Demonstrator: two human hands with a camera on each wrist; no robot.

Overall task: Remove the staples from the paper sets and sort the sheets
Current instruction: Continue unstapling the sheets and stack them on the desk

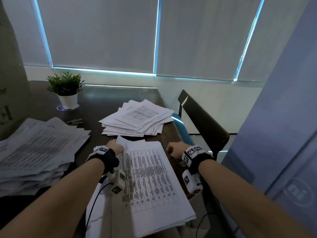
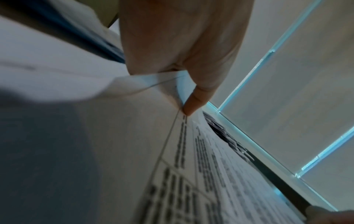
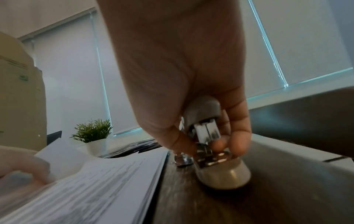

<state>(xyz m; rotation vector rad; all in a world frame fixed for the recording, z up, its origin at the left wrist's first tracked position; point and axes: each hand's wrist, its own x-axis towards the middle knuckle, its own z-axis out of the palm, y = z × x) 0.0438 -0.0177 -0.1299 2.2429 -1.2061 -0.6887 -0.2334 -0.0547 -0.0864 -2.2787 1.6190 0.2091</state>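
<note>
A stack of printed table sheets (image 1: pixel 151 177) lies on the dark table (image 1: pixel 106 98) right in front of me. My left hand (image 1: pixel 118 147) is at the stack's far left corner and pinches the top sheet's corner (image 2: pixel 153 81) between thumb and finger, lifting it slightly. My right hand (image 1: pixel 171 150) sits just off the stack's far right edge. It grips a staple remover (image 3: pixel 208 136) with grey handles and metal claws, whose lower end rests on the table. The staple itself is not visible.
A loose pile of sheets (image 1: pixel 137 119) lies at the back centre and a thicker pile (image 1: pixel 37 152) at the left. A potted plant (image 1: pixel 66 90), a cardboard box (image 1: pixel 10 83) and staple strips (image 1: pixel 74 121) stand behind. A chair (image 1: pixel 202 121) is beside the table's right edge.
</note>
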